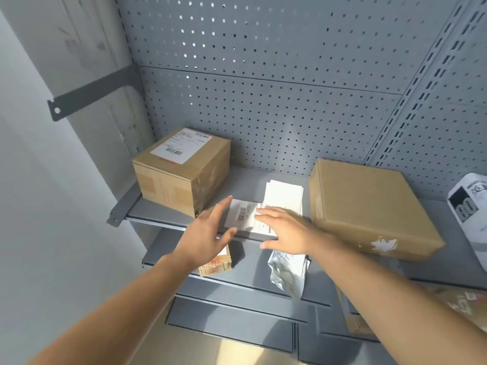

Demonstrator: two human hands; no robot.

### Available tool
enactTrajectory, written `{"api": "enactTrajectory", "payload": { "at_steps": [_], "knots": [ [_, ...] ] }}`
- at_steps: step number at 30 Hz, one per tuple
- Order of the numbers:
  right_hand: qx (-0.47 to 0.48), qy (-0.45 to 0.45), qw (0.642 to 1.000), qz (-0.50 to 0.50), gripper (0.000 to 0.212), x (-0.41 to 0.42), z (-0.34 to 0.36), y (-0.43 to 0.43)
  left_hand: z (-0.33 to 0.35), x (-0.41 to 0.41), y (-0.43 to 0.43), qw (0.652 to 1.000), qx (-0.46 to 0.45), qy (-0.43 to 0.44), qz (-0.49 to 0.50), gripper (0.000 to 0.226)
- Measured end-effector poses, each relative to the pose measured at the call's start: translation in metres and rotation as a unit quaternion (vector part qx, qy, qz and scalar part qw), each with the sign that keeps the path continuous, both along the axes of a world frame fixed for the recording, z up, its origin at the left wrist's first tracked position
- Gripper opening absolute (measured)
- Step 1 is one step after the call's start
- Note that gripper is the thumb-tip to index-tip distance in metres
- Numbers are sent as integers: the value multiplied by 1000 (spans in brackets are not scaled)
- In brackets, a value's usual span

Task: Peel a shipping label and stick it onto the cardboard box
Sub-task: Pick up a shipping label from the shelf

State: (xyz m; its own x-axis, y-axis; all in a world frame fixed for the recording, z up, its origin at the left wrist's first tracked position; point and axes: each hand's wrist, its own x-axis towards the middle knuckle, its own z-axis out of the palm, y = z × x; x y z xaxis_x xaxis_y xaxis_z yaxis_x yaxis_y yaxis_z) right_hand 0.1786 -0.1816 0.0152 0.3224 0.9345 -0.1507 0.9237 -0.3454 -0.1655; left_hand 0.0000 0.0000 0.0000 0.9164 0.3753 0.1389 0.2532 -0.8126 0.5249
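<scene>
A white shipping label [243, 216] with a barcode lies flat at the front edge of the grey shelf [247, 180]. My right hand [283, 229] rests on its right part, fingers spread and flat. My left hand [209, 230] hovers open at the label's left end, fingers apart, holding nothing. A stack of more white label sheets [284, 196] lies just behind. A plain cardboard box [369, 206] sits to the right, tilted toward me. A second cardboard box [181, 167] at the left carries a label on its top.
Grey pegboard [263, 75] backs the shelf. A white bag with black print [471, 206] stands at the far right. On the lower shelf lie crumpled label backing [288, 270], a small taped box [216, 264] and another carton [353, 320]. A bare bracket [87, 97] juts out upper left.
</scene>
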Motion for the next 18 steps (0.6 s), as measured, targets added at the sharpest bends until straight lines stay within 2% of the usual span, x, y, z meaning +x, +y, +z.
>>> {"api": "enactTrajectory", "payload": {
  "at_steps": [4, 8, 11, 15, 18],
  "knots": [
    [-9, 9, 1000, 14, 73, -3, 1, -2, 1, 0, 1, 1000, 3, 13, 1, 76],
    [11, -10, 999, 34, 47, -6, 3, -3, 3, 2, 2, 1000, 5, 13, -7, 76],
    [59, -26, 997, 45, 26, -7, 4, -4, 5, 3, 2, 1000, 12, 9, -11, 73],
    [141, -76, 986, 39, 23, -7, 11, -10, 7, 7, 2, 1000, 8, -4, -21, 65],
    [206, -77, 974, 48, 18, 2, 16, -15, 8, 11, 2, 999, 38, -12, -36, 55]
  ]
}}
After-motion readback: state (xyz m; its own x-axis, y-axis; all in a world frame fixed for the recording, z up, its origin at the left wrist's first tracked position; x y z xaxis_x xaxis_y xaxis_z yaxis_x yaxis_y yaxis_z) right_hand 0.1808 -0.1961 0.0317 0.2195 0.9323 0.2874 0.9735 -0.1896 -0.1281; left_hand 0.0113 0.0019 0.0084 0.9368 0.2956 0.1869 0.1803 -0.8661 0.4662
